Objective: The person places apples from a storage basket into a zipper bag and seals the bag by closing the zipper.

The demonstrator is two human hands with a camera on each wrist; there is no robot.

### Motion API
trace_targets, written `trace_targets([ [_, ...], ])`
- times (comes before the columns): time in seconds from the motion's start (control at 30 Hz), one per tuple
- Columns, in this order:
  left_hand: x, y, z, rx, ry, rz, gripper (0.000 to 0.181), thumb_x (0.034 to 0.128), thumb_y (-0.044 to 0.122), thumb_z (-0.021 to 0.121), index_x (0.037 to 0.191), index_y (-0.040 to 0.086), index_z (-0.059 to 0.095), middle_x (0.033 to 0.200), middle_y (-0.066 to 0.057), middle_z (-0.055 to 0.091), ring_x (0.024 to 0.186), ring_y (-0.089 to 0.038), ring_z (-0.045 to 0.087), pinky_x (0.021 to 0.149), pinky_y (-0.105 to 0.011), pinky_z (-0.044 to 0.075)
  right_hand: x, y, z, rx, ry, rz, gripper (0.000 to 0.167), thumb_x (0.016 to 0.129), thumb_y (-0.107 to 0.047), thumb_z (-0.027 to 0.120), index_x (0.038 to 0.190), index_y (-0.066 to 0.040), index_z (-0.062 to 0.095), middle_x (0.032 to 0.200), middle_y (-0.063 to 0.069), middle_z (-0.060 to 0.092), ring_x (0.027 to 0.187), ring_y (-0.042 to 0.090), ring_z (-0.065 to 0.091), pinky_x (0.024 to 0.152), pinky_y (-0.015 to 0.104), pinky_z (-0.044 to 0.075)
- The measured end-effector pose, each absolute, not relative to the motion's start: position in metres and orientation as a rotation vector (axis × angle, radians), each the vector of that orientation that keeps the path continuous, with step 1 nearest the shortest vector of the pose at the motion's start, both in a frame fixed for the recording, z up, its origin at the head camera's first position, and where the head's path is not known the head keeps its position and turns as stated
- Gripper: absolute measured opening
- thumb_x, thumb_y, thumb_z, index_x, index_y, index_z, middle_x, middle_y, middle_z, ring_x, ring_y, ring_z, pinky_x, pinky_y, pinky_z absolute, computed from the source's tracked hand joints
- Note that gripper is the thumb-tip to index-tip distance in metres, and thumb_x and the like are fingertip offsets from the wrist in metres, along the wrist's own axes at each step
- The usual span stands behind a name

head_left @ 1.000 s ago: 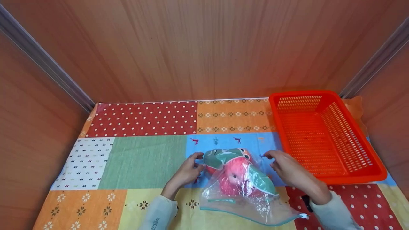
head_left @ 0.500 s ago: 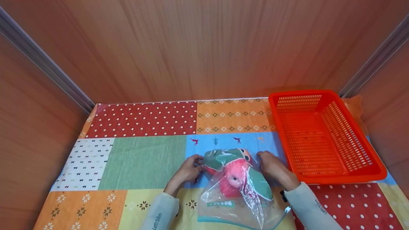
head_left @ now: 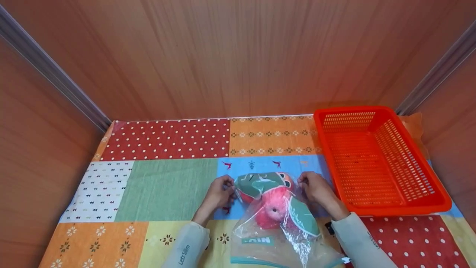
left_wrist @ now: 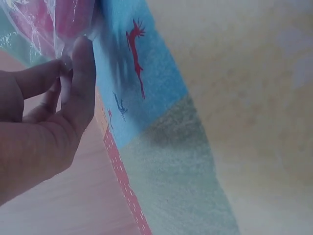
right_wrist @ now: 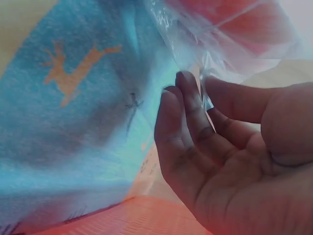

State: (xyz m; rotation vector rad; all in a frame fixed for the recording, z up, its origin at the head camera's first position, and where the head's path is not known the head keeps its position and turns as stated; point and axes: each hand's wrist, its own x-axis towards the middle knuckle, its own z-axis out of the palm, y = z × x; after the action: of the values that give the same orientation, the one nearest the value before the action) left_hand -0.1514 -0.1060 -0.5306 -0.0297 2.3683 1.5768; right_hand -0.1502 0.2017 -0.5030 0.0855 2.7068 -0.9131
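Note:
A clear zip bag (head_left: pixel 251 251) with a teal closure strip along its near edge lies on the patchwork cloth. Inside it is a soft toy (head_left: pixel 268 201), pink and fluffy, with green patterned parts; its exact kind is hard to tell. My left hand (head_left: pixel 218 192) pinches the bag's far left corner between thumb and fingers, as the left wrist view also shows at the plastic (left_wrist: pixel 66 51). On the other side, my right hand (head_left: pixel 316 189) pinches the bag's far right corner. Thumb and fingertips meet on the film (right_wrist: pixel 208 68) in the right wrist view.
An orange-red perforated basket (head_left: pixel 362 210) stands on the right, close to my right forearm. Wooden panels (head_left: pixel 238 56) enclose the table at the back and both sides. The patchwork cloth (head_left: pixel 171 190) stretches off to the left.
My right hand has moved left from beside the basket onto the bag's far right corner. My left fingers have closed on the left corner. The bag's near edge lies a little lower.

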Motion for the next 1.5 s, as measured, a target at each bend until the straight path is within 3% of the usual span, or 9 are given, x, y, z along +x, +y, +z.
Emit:
trace_targets([
  [0.23,-0.164,-0.107,-0.530,-0.015,2.457,1.700,0.009,0.1018,-0.009,0.060,0.100,-0.001,0.064,0.094,-0.013,0.061,0.074,-0.027,0.070,0.070,-0.040,0.066,-0.157,0.200,-0.498,0.025,2.828,-0.970,0.005,0.101,0.002,0.064,0.098,0.002,0.068,0.091,0.014,0.068,0.080,0.027,0.064,0.080,0.046,0.063],
  [0.4,-0.173,-0.106,-0.527,-0.025,2.490,1.768,0.006,0.1021,-0.008,0.060,0.102,-0.003,0.064,0.097,-0.015,0.062,0.078,-0.031,0.072,0.076,-0.046,0.067,-0.165,0.197,-0.492,0.104,2.827,-0.946,0.005,0.103,-0.002,0.064,0.105,0.002,0.066,0.097,0.017,0.068,0.086,0.031,0.067,0.083,0.046,0.064],
  [0.67,-0.185,-0.104,-0.524,0.014,2.523,1.862,0.007,0.1016,-0.011,0.059,0.100,-0.005,0.062,0.097,-0.022,0.067,0.088,-0.041,0.075,0.078,-0.050,0.067,-0.173,0.196,-0.488,0.101,2.914,-0.990,0.006,0.102,-0.001,0.065,0.106,0.003,0.067,0.098,0.020,0.069,0.084,0.033,0.067,0.067,0.038,0.064],
  [0.9,-0.195,-0.103,-0.520,-0.005,2.535,1.890,0.008,0.1022,-0.011,0.057,0.102,-0.005,0.063,0.097,-0.019,0.066,0.089,-0.037,0.075,0.079,-0.045,0.067,-0.181,0.193,-0.483,0.141,2.899,-1.039,0.006,0.104,0.001,0.061,0.106,0.003,0.067,0.092,0.019,0.065,0.077,0.031,0.068,0.057,0.029,0.058],
  [1.2,-0.207,-0.102,-0.520,-0.054,2.535,1.900,0.010,0.1023,-0.011,0.058,0.103,-0.004,0.065,0.100,-0.018,0.064,0.089,-0.036,0.074,0.081,-0.040,0.067,-0.190,0.194,-0.479,0.090,2.992,-1.069,0.009,0.103,0.003,0.062,0.101,0.005,0.070,0.097,0.024,0.071,0.090,0.039,0.068,0.078,0.047,0.064],
  [1.5,-0.216,-0.103,-0.521,0.024,2.667,1.862,0.011,0.1012,-0.011,0.059,0.101,-0.004,0.067,0.095,-0.018,0.069,0.083,-0.028,0.071,0.075,-0.039,0.065,-0.196,0.194,-0.475,0.098,2.999,-1.118,0.011,0.103,0.000,0.062,0.103,0.006,0.072,0.101,0.026,0.071,0.092,0.041,0.069,0.083,0.051,0.065],
])
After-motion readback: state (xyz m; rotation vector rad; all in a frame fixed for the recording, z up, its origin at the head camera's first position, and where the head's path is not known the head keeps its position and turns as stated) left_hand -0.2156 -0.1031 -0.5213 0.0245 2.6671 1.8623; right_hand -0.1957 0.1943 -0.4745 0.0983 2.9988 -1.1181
